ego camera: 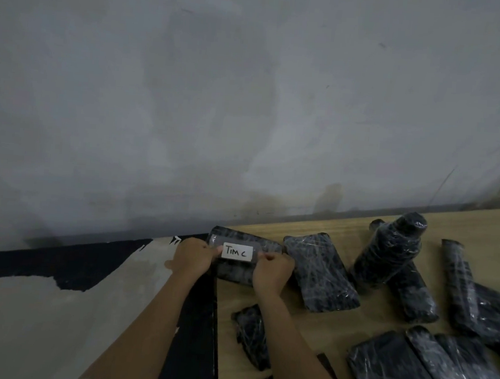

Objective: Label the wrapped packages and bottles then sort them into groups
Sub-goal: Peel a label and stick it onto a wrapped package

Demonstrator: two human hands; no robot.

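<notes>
Left hand (192,258) and right hand (272,272) sit side by side with fingers curled, each pinching one short end of a white label (237,251). Whether the fingertips also bear on the wrap beneath, I cannot tell.

Beyond both hands rises a grey wall (250,99). A wooden table (337,324) runs under the right hand and off to its right, while the left hand hangs at the table's left edge. To the right of the right hand lie more black wrapped goods. The next package (320,272) is just beside it, and a bottle (393,248) stands farther out the same way.

The package (247,240) being labelled lies between the hands and just past them, at the table's far left corner. Its long axis runs from one hand to the other, and the label lies along that same line, centred, with hand-written letters facing up.

Neither hand is nearer, since each holds its own end. Sticking it down likely calls for pressing outward along that axis, each hand toward its own side, to avoid creasing over the slick wrap.
</notes>
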